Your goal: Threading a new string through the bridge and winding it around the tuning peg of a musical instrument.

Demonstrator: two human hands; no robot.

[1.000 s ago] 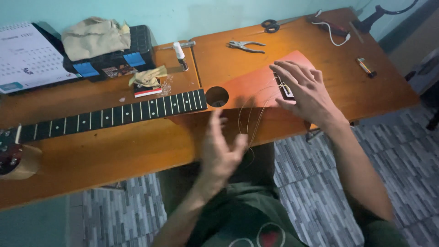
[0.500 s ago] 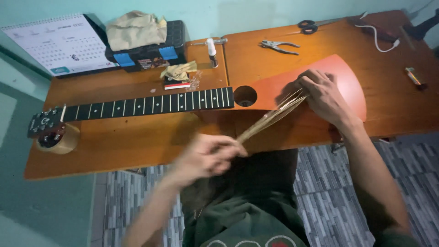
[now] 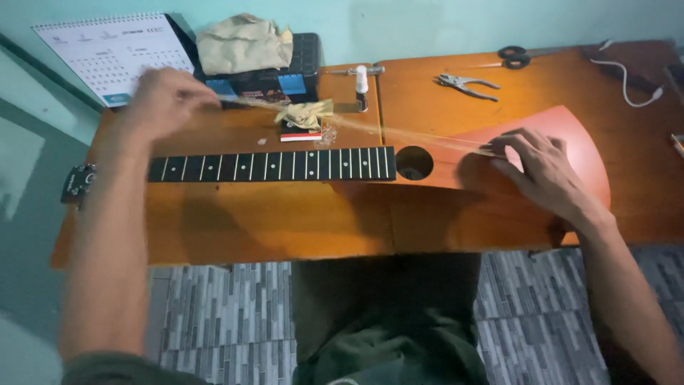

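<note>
The left hand [image 3: 165,100] is raised over the far left of the tabletop [image 3: 271,228], its fingers closed together on the ends of a bundle of thin strings [image 3: 370,128], though motion blur hides the exact pinch. The strings run taut from there across to the right hand [image 3: 545,175], which lies flat on the body of the guitar [image 3: 499,192] with its fingers spread and pressing where the strings meet the wood, to the right of the sound hole [image 3: 414,162].

The guitar lies lengthwise on the tabletop, neck pointing left, headstock [image 3: 77,184] hanging over the left edge. The fretboard [image 3: 271,165] is bare: no string lies along it and none reaches the headstock. So the strings look fixed at the body end only; laying them over the neck and fastening them at the tuners appears still undone.

Pliers [image 3: 467,85], scissors [image 3: 516,57] and a small bottle [image 3: 361,85] lie untouched on the far side.
</note>
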